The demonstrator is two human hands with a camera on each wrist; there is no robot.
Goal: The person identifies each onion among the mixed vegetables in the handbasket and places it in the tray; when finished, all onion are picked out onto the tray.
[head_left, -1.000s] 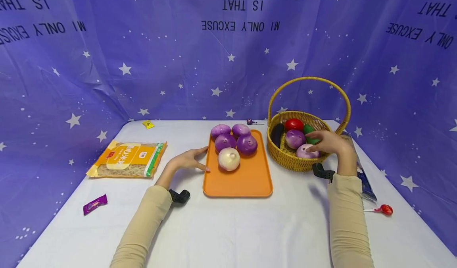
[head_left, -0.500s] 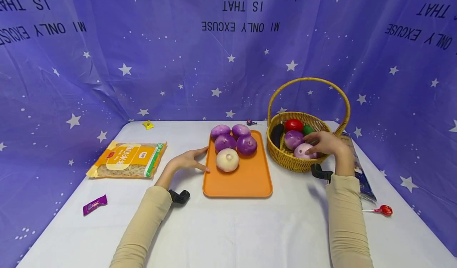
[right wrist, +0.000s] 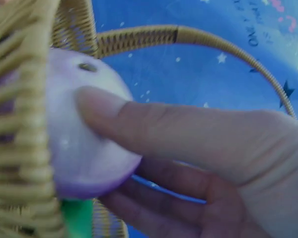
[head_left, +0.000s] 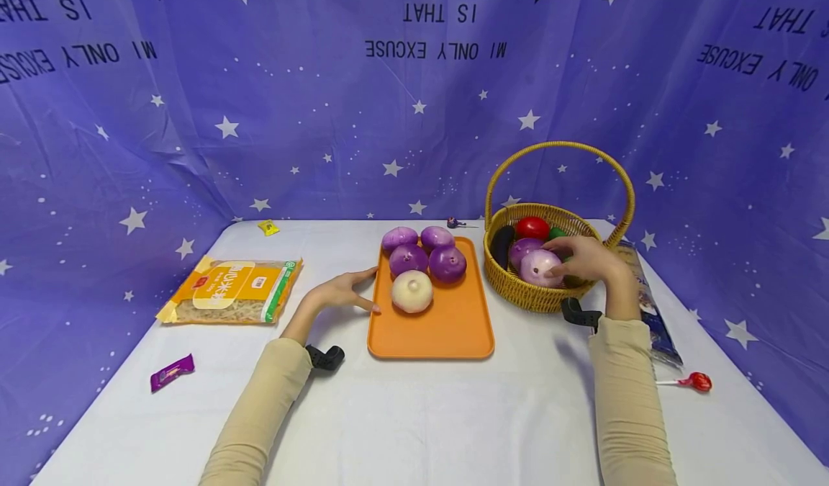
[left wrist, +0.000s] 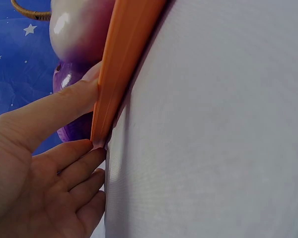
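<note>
My left hand point(head_left: 340, 291) lies along the left edge of an orange tray point(head_left: 430, 342), thumb spread from the fingers. In the left wrist view, its thumb point(left wrist: 64, 104) reaches over the rim while the loosely straight fingers touch the outer side. The tray bears several purple onions point(head_left: 409, 259) and a paler onion point(head_left: 411, 291). My right hand point(head_left: 586, 259) reaches into the wicker basket point(head_left: 531, 299) and grips a pale purple onion point(head_left: 539, 268) between thumb and fingers. Around that onion are another purple onion point(head_left: 523, 250), a red tomato-like vegetable point(head_left: 532, 227), a dark eggplant-like one point(head_left: 502, 247) and something green point(right wrist: 79, 215).
The basket's tall handle point(head_left: 560, 144) arches above it. A yellow food bag point(head_left: 233, 290), a purple wrapped candy point(head_left: 172, 372) and a yellow candy point(head_left: 268, 227) lie left. At right are a dark package point(head_left: 657, 320) and a red lollipop point(head_left: 698, 381); another lollipop point(head_left: 453, 222) lies behind the tray.
My right hand has closed around the pale purple onion and shifted it slightly left and up within the basket. The pale onion on the tray rolled slightly left. My left hand stays put.
</note>
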